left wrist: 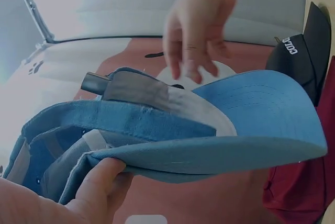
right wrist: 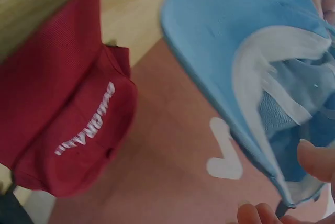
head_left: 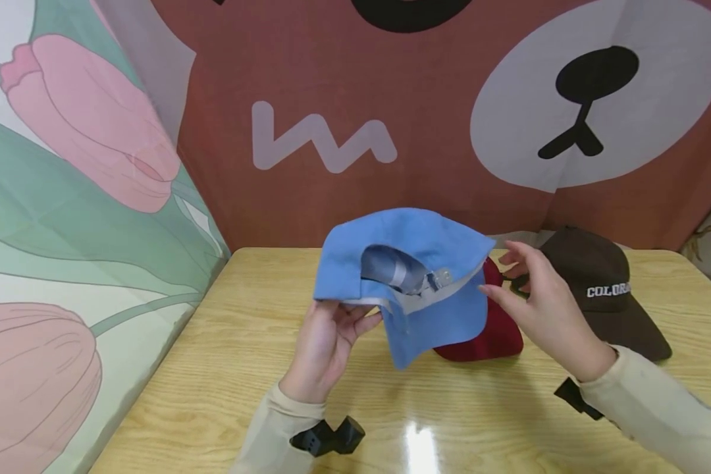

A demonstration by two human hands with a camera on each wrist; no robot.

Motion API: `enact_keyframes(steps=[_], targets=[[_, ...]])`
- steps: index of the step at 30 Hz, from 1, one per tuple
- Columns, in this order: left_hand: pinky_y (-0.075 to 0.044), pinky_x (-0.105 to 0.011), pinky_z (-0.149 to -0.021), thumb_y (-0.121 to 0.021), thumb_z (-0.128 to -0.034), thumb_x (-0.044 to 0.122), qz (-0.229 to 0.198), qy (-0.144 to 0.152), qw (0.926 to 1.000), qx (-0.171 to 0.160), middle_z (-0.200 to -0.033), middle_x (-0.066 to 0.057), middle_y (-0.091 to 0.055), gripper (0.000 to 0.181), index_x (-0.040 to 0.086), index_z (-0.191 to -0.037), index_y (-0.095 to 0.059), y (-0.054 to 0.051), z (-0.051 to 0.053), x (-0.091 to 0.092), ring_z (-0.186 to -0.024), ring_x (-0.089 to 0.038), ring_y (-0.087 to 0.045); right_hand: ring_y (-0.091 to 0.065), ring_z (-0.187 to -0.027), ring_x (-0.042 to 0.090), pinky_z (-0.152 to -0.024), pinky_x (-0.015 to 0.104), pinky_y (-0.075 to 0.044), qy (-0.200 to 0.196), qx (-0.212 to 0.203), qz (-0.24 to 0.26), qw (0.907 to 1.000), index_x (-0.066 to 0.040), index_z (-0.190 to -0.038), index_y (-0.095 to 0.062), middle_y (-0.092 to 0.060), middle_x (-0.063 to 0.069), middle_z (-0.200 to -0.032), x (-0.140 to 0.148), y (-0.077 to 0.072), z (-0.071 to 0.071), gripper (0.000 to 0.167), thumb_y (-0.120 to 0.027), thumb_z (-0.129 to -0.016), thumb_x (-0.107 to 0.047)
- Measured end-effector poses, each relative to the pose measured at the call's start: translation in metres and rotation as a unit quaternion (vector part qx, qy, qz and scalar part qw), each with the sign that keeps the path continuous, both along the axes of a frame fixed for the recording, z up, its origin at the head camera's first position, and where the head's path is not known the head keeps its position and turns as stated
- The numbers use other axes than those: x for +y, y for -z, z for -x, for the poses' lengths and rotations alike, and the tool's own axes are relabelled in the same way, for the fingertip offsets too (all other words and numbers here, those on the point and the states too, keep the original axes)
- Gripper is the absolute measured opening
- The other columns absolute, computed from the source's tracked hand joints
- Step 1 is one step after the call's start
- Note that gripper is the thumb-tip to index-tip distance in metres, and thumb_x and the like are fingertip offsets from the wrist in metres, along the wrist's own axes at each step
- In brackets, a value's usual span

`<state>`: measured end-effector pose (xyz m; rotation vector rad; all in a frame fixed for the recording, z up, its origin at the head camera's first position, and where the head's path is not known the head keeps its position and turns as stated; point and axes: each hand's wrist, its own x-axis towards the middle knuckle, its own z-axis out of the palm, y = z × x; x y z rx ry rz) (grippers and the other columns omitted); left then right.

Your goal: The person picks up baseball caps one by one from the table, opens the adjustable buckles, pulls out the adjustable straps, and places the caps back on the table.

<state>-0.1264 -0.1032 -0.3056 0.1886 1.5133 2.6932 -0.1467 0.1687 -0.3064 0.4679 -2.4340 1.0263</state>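
Observation:
A blue baseball cap (head_left: 403, 227) is held up above the table, its back opening facing me and its bill (head_left: 444, 322) hanging lower right. My left hand (head_left: 326, 342) grips the cap's lower left edge; in the left wrist view its thumb (left wrist: 99, 182) presses on the blue fabric. To the cap's right, my right hand (head_left: 545, 303) has its fingers loosely spread, with the fingertips close to the edge. In the left wrist view, that right hand (left wrist: 201, 25) hovers apart from the cap. A pale inner band and a small buckle (head_left: 443, 276) show at the cap's opening.
Behind the blue cap, a red cap (head_left: 498, 329) with white lettering lies on the wooden table (head_left: 213, 395). A dark brown cap (head_left: 598, 276) lies at the right. Printed cloths, one with a bear face (head_left: 355, 79), hang behind and to the left.

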Motion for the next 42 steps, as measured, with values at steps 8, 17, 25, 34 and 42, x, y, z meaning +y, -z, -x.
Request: enact_keyframes(steps=[8,17,25,34,42], targets=[[-0.053,-0.036,-0.087,-0.028,-0.1073,0.015,-0.017,0.0,0.9998,0.007,-0.094,-0.005,-0.066,0.027,0.004,-0.118,-0.05,-0.003,-0.001,0.0,-0.098,-0.018,-0.068,-0.054,-0.094,0.031,-0.067,0.023,-0.045,-0.026,-0.067,-0.012,0.9973,0.007,-0.137,-0.04,-0.054,0.018,-0.113,0.002,0.013,0.001,0.065,-0.075,-0.086,-0.011],[-0.054,-0.032,-0.084,-0.026,-0.1068,0.015,-0.036,-0.003,0.9993,-0.009,-0.097,-0.007,-0.064,0.028,-0.001,-0.119,-0.046,-0.003,0.0,0.007,-0.098,-0.02,-0.066,-0.058,-0.103,0.04,-0.083,0.051,-0.05,-0.045,-0.127,-0.005,0.9908,0.008,-0.138,-0.036,-0.053,0.026,-0.123,-0.001,0.026,-0.001,0.063,-0.071,-0.09,-0.014],[-0.054,-0.029,-0.082,-0.024,-0.1067,0.013,-0.069,-0.006,0.9975,-0.014,-0.101,-0.007,-0.065,0.031,-0.001,-0.125,-0.044,-0.01,-0.004,0.014,-0.095,-0.018,-0.067,-0.064,-0.089,0.031,-0.076,0.041,-0.054,-0.093,-0.181,0.034,0.9784,0.005,-0.129,-0.046,-0.063,0.022,-0.105,0.001,0.04,0.003,0.045,-0.066,-0.094,-0.015],[-0.054,-0.028,-0.08,-0.021,-0.1073,0.014,-0.103,-0.01,0.9946,0.003,-0.103,-0.008,-0.066,0.036,-0.004,-0.132,-0.038,-0.01,-0.004,0.016,-0.096,-0.019,-0.067,-0.062,-0.071,0.022,-0.064,0.034,-0.053,-0.166,-0.316,0.113,0.927,0.011,-0.109,-0.057,-0.065,0.012,-0.086,0.003,0.056,0.008,0.031,-0.055,-0.1,-0.02],[-0.054,-0.028,-0.08,-0.021,-0.1074,0.015,-0.116,-0.004,0.9933,0.002,-0.104,-0.008,-0.067,0.036,-0.004,-0.133,-0.037,-0.01,-0.005,0.017,-0.096,-0.019,-0.067,-0.064,-0.074,0.018,-0.07,0.035,-0.054,-0.221,-0.369,0.196,0.8812,0.013,-0.098,-0.063,-0.067,0.011,-0.086,-0.001,0.061,0.005,0.035,-0.051,-0.102,-0.02]])
